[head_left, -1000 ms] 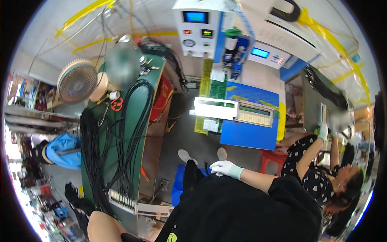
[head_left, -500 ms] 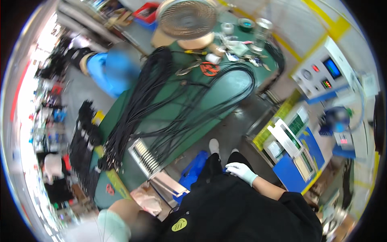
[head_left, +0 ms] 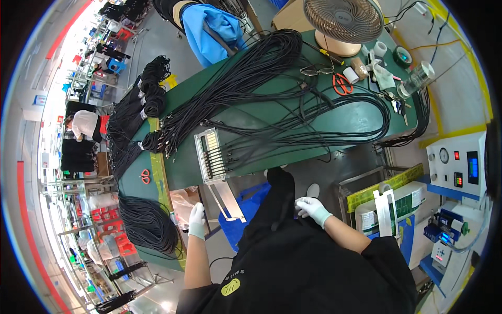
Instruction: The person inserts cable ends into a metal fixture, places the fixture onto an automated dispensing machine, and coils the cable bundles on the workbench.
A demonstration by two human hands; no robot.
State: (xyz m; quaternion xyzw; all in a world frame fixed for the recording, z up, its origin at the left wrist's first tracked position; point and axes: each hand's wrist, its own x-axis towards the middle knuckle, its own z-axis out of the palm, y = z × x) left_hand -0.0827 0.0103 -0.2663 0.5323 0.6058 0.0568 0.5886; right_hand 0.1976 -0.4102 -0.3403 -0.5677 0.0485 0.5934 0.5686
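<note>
My left hand, in a white glove, is raised beside a pinkish plastic bag at the table's near left edge. Its fingers are drawn together, and no held thing shows. Over my thigh rests my gloved right hand, with its fingers loosely spread and nothing in them. Ahead of my left hand, a metal fixture with a row of slots holds several black cable ends. Long black cables run from it across the green table. A coiled bundle of black cable lies left of my left hand.
A fan, red-handled scissors, tape rolls and a clear jar occupy the far right. Another red pair lies at left. A blue stool stands below the table edge. Control boxes stand at right.
My view has swung toward the left, so the table appears farther right. My left hand has moved up from the lower left corner to beside the plastic bag. My right hand stays over my thigh.
</note>
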